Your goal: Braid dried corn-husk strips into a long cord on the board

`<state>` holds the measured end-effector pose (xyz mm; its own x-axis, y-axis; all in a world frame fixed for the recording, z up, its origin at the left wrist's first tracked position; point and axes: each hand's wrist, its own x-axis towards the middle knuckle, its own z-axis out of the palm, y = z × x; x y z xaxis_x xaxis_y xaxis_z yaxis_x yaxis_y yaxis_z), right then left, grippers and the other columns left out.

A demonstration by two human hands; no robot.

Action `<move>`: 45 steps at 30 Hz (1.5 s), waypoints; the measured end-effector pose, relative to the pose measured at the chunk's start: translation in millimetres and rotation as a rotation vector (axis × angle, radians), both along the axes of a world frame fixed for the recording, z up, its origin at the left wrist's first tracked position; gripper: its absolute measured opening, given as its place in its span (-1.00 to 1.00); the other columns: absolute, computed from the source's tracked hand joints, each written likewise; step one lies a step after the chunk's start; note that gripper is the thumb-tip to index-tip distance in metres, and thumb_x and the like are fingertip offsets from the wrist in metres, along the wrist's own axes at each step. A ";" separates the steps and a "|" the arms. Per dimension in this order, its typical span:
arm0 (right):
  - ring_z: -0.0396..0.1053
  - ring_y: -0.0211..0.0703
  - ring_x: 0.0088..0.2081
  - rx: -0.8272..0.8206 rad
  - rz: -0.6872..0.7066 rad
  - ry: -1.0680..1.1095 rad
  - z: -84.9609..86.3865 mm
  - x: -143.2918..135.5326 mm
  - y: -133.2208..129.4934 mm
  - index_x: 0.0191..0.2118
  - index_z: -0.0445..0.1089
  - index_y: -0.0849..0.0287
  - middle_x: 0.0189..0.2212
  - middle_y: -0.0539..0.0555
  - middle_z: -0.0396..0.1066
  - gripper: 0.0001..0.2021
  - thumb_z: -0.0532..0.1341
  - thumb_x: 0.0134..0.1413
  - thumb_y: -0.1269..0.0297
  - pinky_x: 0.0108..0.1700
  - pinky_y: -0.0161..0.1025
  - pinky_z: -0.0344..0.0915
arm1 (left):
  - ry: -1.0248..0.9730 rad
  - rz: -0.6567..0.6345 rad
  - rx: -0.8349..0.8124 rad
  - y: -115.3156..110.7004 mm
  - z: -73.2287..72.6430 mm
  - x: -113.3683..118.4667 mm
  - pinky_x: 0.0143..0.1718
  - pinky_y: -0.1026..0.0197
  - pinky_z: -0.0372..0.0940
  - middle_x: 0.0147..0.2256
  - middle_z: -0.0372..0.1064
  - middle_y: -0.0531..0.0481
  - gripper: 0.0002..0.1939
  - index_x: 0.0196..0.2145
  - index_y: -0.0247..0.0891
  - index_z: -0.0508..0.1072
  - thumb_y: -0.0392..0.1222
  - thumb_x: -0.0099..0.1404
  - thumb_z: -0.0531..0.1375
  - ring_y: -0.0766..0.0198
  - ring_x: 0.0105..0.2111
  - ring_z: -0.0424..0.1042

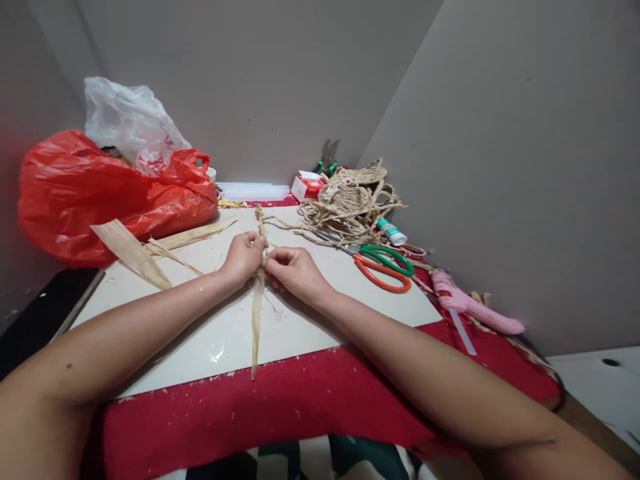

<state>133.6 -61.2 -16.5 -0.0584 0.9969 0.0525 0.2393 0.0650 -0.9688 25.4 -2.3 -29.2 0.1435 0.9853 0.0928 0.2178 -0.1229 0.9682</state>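
Note:
My left hand [245,255] pinches a braided husk cord [259,220] over the white board [220,333]. Close beside it, my right hand [295,270] also has its fingertips closed on the cord. From under the fingers a flat, pale strip of dried husk [257,327] hangs toward me, its tip reaching the board's front edge. The cord's knobbly upper end points away from me. Just where the fingers meet, the exact grip is partly hidden. More dried husk pieces [133,253] lie left of my left hand.
Scissors [383,267] with green and orange handles lie right, beside a heap of twisted cord [350,200]. A pink glue gun [470,303] rests on the red cloth [240,413]. Back left stands a red plastic bag [100,193]; clear glue sticks [255,192] lie along the back.

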 end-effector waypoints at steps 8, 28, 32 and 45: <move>0.11 -0.34 -0.57 0.375 -0.152 -0.327 -10.1 -3.6 5.7 -0.65 0.19 0.21 -0.68 -0.06 0.17 -0.84 0.08 -0.15 0.38 -0.46 -0.35 0.04 | -0.067 -0.045 -0.058 0.2 0.9 1.6 -0.62 0.36 0.04 -0.67 0.22 0.10 -0.84 -0.54 -0.29 0.29 -0.23 0.18 0.07 0.40 -0.67 0.19; -0.13 -0.42 -0.71 0.207 -0.432 0.410 71.2 91.5 11.2 -0.52 -0.04 0.09 -0.72 -0.19 -0.10 -0.71 0.16 -0.02 0.28 -0.61 -0.35 -0.05 | -0.143 -0.035 -0.160 -0.9 4.5 -2.0 -0.69 0.39 -0.08 -0.72 0.10 0.17 -0.85 -0.51 -0.29 0.30 -0.21 0.19 0.09 0.47 -0.75 0.06; 0.02 -0.35 -0.62 0.573 -0.971 -0.183 114.1 166.3 1.4 -0.54 0.10 0.07 -0.64 -0.06 0.07 -0.80 0.15 -0.01 0.33 -0.50 -0.22 -0.03 | -0.151 -0.038 -0.167 -1.3 5.2 -2.3 -0.68 0.39 -0.08 -0.73 0.10 0.16 -0.83 -0.52 -0.30 0.29 -0.22 0.20 0.08 0.48 -0.75 0.04; 0.08 -0.32 -0.59 0.202 0.105 -0.703 23.3 29.3 -5.5 -0.61 0.32 0.21 -0.68 -0.06 0.19 -0.88 0.19 -0.14 0.37 -0.49 -0.31 -0.01 | -0.244 -0.145 -0.259 -3.1 11.5 -6.2 -0.72 0.39 -0.07 -0.74 0.13 0.18 -0.85 -0.52 -0.29 0.26 -0.28 0.21 0.06 0.48 -0.79 0.06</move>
